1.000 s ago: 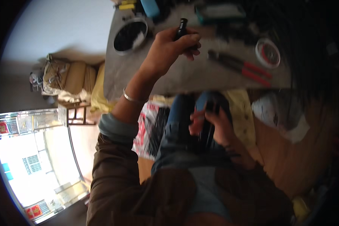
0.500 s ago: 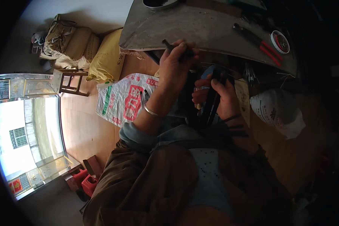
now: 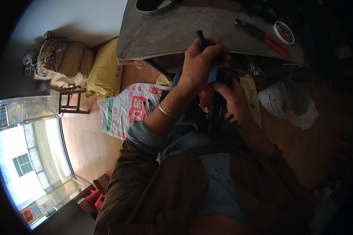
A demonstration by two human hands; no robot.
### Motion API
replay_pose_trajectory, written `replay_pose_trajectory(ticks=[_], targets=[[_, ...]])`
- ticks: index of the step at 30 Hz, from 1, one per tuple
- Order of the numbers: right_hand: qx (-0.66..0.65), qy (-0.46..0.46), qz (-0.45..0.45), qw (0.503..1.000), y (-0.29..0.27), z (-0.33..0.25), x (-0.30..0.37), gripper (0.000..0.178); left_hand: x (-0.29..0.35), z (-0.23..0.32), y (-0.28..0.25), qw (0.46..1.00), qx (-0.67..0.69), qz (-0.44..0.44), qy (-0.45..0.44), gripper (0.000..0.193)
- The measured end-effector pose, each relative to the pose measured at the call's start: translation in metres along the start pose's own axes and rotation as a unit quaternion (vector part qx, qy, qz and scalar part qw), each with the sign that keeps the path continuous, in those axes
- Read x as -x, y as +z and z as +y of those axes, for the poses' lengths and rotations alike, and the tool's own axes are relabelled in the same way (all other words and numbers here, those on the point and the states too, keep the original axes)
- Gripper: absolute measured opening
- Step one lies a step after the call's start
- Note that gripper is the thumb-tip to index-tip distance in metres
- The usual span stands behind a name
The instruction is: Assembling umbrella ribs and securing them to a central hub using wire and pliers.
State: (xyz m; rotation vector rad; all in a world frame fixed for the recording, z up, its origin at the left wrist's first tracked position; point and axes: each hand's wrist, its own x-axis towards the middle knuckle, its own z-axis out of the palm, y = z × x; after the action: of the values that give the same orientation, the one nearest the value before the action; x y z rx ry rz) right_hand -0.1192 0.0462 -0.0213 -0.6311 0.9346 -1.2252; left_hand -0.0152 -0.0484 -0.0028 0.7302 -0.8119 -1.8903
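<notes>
My left hand (image 3: pixel 200 62) is closed around a dark rod-like piece (image 3: pixel 200 36) with a flared end that sticks up above the fist. The rest of that piece is hidden by the fingers and shadow. Close by on the right, my right hand (image 3: pixel 233 96) grips several long dark strips (image 3: pixel 217 111), whose ends fan out below the palm over my lap. Poor light there hides their exact kind. The two hands are near each other, just in front of the table's edge, and I cannot tell whether the rod touches the strips.
A grey table (image 3: pixel 176 31) carries a bowl (image 3: pixel 155 6), red-handled pliers (image 3: pixel 276 47) and a round tin (image 3: pixel 283 32). On the floor lie a white printed sack (image 3: pixel 117 111) with dark rods on it and a white plastic bag (image 3: pixel 288 103). Farther left are a wooden stool (image 3: pixel 72 100) and a yellow sack (image 3: pixel 106 70).
My left hand has moved right with the dark rod, closer to my right hand. The right hand's strips now spread out more at their lower ends. The whole view has shifted slightly.
</notes>
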Motion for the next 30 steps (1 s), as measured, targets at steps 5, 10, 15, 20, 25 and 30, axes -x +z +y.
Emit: replay_pose_trajectory(ticks=[5,10,15,20,25,30], targets=[[-0.026,-0.01,0.003,1.0,-0.004,-0.001,0.004,0.021,-0.003,0.001,0.005,0.999,-0.021,-0.03,-0.021,0.023],[-0.028,-0.015,-0.06,0.998,-0.009,0.004,0.001,0.021,-0.002,0.002,-0.014,0.997,-0.017,-0.053,-0.046,0.022],[-0.048,-0.006,-0.036,0.998,-0.009,0.003,0.001,0.02,0.003,0.0,-0.026,0.992,0.04,-0.109,-0.057,0.015],[-0.029,-0.023,-0.042,0.998,-0.009,0.004,0.001,0.022,0.005,-0.013,-0.04,0.992,0.062,-0.094,-0.049,0.011],[-0.005,-0.021,-0.03,0.999,-0.007,0.005,0.001,0.024,0.008,-0.013,-0.033,0.995,0.045,-0.074,-0.043,0.011],[0.025,-0.014,-0.029,0.999,-0.008,0.004,0.001,0.027,0.012,-0.007,-0.024,0.997,0.056,-0.044,-0.04,0.009]])
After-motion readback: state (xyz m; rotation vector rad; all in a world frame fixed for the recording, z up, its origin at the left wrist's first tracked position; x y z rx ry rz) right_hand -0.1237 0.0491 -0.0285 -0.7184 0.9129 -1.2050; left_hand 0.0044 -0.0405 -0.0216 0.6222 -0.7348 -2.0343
